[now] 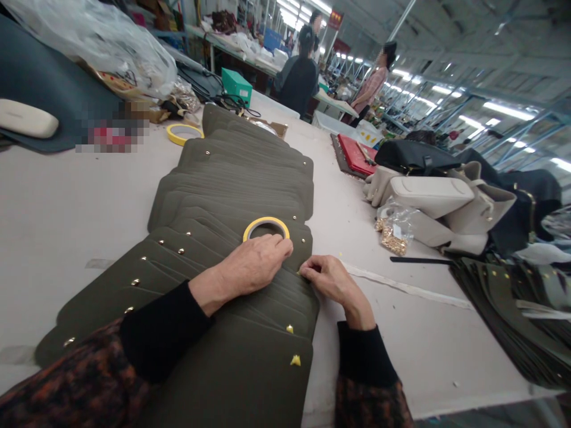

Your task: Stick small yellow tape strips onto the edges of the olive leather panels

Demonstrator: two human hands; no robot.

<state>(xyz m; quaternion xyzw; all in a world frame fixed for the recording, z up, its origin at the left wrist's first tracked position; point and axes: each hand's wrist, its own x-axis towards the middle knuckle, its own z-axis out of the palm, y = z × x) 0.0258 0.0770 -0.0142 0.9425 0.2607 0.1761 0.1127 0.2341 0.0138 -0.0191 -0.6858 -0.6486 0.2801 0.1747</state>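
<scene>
The right hand pinches the edge of overlapping olive panels with its fingers together. The left hand lies flat on them, fingers together, touching a yellow tape roll. Beige handbags sit at right.

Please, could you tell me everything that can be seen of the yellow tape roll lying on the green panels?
The roll of yellow tape is a narrow ring with a yellow outer band, a paler inner core and an open centre, through which the dark material below shows. It lies flat and slightly oval in view on the overlapping olive panels, near their right side. The person's left hand covers its lower edge and appears to touch it.
</scene>
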